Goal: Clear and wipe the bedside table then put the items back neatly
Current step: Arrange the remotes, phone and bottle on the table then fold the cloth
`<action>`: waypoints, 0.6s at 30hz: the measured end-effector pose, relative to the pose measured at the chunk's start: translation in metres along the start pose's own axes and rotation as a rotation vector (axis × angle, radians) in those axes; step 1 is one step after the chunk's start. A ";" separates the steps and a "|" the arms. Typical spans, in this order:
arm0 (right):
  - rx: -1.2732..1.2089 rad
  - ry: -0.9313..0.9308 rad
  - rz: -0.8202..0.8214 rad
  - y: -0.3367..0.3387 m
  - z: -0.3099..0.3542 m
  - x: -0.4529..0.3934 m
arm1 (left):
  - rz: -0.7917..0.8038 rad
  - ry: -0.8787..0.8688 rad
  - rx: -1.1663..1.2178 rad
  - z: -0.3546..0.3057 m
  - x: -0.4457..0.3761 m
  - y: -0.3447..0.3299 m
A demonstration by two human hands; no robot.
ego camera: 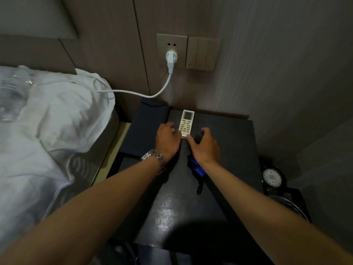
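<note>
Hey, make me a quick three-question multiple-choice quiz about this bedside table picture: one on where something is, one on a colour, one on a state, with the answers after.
1. Where does the remote control lie?
A. On the bed
B. On the bedside table, near the wall
C. On the floor

2. What colour is the cable running from the wall socket?
A. White
B. Red
C. Black

3. What is the state of the plug?
A. Lying loose on the table
B. Hanging off the bed
C. Pushed into the socket

Answers:
1 B: the remote rests on the dark tabletop at its far side, with the left hand and right hand at its near end.
2 A: the cable is white and leads toward the bedding.
3 C: the plug sits in the socket's lower outlet.
</note>
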State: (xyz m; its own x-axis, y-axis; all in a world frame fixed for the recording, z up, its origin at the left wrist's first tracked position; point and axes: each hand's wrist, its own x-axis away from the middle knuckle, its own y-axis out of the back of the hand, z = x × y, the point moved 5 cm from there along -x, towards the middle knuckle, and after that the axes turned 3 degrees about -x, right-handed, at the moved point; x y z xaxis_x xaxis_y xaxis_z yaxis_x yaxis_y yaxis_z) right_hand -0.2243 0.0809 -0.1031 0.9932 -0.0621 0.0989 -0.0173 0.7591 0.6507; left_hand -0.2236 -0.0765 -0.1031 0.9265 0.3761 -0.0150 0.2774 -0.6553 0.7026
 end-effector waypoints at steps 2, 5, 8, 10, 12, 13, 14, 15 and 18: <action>0.021 0.012 -0.074 0.008 0.010 0.009 | 0.017 -0.039 0.028 0.005 0.009 0.010; 0.012 0.087 -0.121 0.011 0.036 0.024 | 0.011 -0.097 0.070 0.006 0.023 0.036; -0.024 0.140 -0.086 -0.001 0.069 0.038 | -0.030 -0.131 0.069 0.006 0.031 0.072; -0.054 0.190 -0.041 -0.014 0.093 0.047 | -0.067 -0.146 0.051 0.010 0.032 0.099; -0.037 0.243 0.028 -0.035 0.120 0.059 | -0.115 -0.130 0.002 0.020 0.033 0.134; -0.025 0.263 0.059 -0.046 0.133 0.065 | -0.150 -0.117 -0.018 0.027 0.033 0.153; -0.016 0.282 0.084 -0.057 0.146 0.072 | -0.185 -0.096 -0.036 0.035 0.033 0.171; -0.001 0.304 0.108 -0.068 0.160 0.078 | -0.218 -0.065 -0.059 0.044 0.033 0.190; 0.039 0.377 0.201 -0.102 0.201 0.095 | -0.306 0.050 -0.161 0.078 0.035 0.240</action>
State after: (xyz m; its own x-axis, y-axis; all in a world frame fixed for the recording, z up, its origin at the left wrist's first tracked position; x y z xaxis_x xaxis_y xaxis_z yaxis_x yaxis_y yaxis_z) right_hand -0.1513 -0.1330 -0.0086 0.9423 0.3309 -0.0505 -0.2119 0.7065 0.6753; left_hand -0.1046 -0.2715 0.0095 0.7919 0.5731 -0.2107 0.4931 -0.3966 0.7743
